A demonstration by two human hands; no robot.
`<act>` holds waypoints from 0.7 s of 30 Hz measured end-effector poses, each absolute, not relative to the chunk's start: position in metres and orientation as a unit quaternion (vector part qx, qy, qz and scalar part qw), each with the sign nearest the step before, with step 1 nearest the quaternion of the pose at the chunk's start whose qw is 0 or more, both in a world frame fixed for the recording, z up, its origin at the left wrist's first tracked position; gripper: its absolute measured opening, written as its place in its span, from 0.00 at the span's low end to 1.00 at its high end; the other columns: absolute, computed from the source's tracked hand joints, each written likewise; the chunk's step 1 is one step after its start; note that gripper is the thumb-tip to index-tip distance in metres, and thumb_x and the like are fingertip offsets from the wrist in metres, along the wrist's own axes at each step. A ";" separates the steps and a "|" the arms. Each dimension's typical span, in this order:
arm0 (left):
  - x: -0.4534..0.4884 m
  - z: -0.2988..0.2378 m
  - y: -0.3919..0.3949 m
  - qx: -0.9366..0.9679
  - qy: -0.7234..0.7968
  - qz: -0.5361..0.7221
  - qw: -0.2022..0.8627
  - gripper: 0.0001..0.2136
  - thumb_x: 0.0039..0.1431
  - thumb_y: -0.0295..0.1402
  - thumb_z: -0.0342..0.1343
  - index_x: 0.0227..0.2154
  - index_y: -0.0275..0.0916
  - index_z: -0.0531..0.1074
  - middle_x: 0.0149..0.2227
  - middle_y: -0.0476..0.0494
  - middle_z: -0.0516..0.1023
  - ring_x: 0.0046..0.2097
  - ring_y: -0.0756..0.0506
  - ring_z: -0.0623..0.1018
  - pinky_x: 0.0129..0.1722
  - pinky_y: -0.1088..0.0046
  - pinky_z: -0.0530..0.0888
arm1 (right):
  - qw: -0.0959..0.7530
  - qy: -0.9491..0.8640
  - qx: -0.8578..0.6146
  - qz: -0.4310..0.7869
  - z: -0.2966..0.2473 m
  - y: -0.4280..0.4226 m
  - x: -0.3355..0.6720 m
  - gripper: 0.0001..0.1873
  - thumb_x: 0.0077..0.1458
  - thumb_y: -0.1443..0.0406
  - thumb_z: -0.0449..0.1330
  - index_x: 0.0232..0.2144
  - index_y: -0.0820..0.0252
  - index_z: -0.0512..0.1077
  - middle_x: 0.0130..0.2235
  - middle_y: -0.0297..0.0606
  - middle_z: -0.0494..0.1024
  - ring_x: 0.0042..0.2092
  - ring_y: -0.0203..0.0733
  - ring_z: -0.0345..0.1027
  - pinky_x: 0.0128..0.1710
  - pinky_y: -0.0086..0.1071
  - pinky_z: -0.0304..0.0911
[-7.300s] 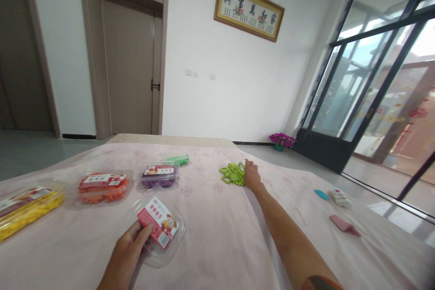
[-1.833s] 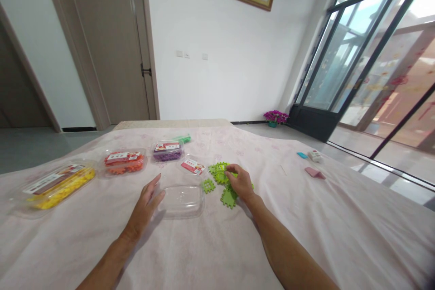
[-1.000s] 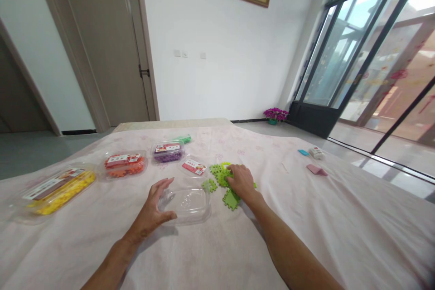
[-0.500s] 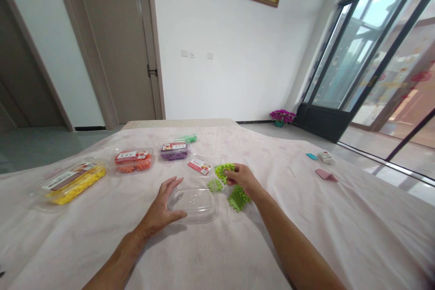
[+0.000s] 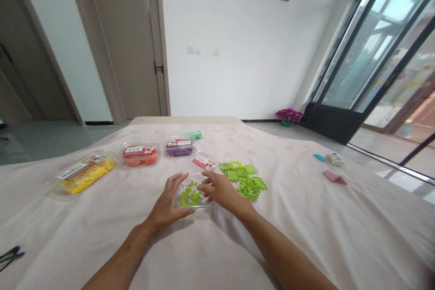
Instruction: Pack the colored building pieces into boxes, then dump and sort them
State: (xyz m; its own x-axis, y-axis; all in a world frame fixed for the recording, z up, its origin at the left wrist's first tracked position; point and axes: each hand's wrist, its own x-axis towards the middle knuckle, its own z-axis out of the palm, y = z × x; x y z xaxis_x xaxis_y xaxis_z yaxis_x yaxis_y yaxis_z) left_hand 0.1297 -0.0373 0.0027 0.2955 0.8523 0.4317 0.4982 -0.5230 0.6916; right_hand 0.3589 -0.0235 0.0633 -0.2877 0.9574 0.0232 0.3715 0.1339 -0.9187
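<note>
Light-green notched pieces (image 5: 190,195) lie, in the head view, inside a clear tray (image 5: 200,207) that rests on a pink cloth (image 5: 210,253); more of the same green sit in a loose pile (image 5: 249,187) just to the right of the tray. The left hand (image 5: 174,199) is spread wide around the tray's left end, fingers toward the far rim and thumb along the near one. The right hand (image 5: 219,190) reaches over the tray's right part with fingers bent; whether they pinch a piece cannot be told. Beyond the tray lies a clear lid (image 5: 204,163) with a red-and-white label. Farther left stand clear boxes of purple pieces (image 5: 180,150), orange-red pieces (image 5: 140,159) and yellow pieces (image 5: 89,180). Well apart on the right are a blue item (image 5: 319,157), a white one (image 5: 335,159) and a folded pink one (image 5: 335,177).
</note>
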 end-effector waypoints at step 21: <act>0.128 -0.005 -0.028 0.693 0.523 0.456 0.194 0.22 0.49 0.45 0.68 0.48 0.51 0.76 0.64 0.43 0.60 0.66 0.32 0.64 0.67 0.40 0.60 | 0.049 -0.776 -0.604 0.176 0.092 0.000 0.494 0.23 0.30 0.70 0.76 0.35 0.51 0.83 0.37 0.33 0.81 0.39 0.45 0.73 0.33 0.29 0.58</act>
State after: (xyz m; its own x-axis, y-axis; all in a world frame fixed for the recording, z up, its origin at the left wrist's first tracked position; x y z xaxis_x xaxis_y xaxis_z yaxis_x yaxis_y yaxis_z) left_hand 0.1278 -0.0281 -0.0049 0.0360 0.9025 0.4291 0.5477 -0.3769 0.7469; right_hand 0.4941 0.0001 0.0915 -0.2664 0.9541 -0.1368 0.9199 0.2093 -0.3315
